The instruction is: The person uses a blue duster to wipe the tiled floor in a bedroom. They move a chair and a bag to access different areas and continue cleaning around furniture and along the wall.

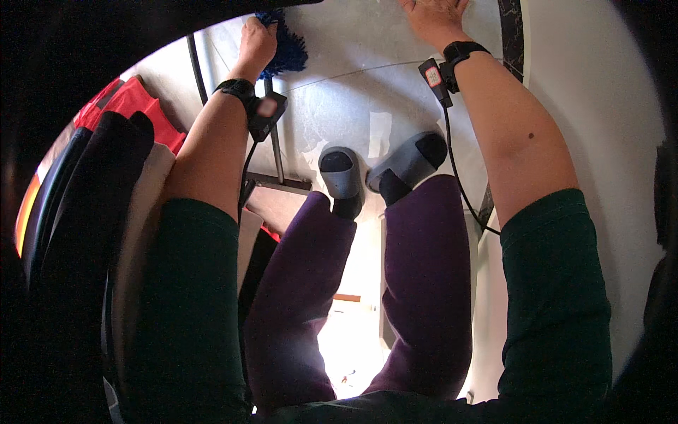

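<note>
At the upper left, my left hand (258,45) is closed against the blue shaggy bristles or fibres of a duster-like thing (288,50); its grip on it is partly hidden. A dark metal pole (276,148) stands below the blue fibres. My right hand (434,18) is at the top edge, over the grey tiled floor (344,100), its fingers cut off by the frame. Each wrist wears a black strap with a small cabled device. Grey slippers (341,175) are on my feet, between the two arms.
Dark and light garments (100,175) hang at the left beside a red cloth (151,114). A black metal base bar (280,182) lies on the floor left of the slippers. A white wall (577,69) with a dark marbled skirting (512,40) runs along the right.
</note>
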`<state>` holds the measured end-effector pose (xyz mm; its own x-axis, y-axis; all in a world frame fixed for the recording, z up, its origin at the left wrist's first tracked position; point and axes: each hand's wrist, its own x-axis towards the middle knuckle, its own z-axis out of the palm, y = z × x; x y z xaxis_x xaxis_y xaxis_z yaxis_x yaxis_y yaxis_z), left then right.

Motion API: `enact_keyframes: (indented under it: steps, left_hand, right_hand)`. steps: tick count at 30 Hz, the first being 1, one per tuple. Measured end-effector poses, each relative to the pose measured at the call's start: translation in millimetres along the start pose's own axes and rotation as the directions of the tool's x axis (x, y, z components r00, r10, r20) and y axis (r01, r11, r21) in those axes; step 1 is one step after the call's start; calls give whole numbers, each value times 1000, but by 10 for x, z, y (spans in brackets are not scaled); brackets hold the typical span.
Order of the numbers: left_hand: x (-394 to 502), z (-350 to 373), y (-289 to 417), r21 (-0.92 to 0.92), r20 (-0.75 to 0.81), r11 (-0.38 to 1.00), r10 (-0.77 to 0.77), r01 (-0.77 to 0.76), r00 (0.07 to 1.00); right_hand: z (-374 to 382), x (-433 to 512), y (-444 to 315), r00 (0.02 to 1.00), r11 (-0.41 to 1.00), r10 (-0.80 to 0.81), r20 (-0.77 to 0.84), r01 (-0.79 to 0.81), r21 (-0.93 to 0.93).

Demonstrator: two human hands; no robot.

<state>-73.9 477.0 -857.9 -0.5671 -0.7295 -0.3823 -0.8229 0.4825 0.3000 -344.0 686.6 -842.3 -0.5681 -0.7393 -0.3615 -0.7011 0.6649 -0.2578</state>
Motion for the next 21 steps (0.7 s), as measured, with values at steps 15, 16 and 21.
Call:
enact_keyframes:
  steps: [15, 16, 21]
  left_hand:
    - [-994, 329, -328, -141, -92, 986, -103, 89, 990]
    - [-1228, 305, -374, -107, -23, 980, -171, 167, 985]
    - [-2634, 624, -962, -99, 114, 974, -191, 203, 975]
  right_hand:
    - [220, -33, 34, 978, 993, -91, -187, 74, -95]
    - [163, -11, -5, 976, 990, -97, -195, 75, -118]
    - [157, -72, 55, 954, 987, -100, -284, 60, -147]
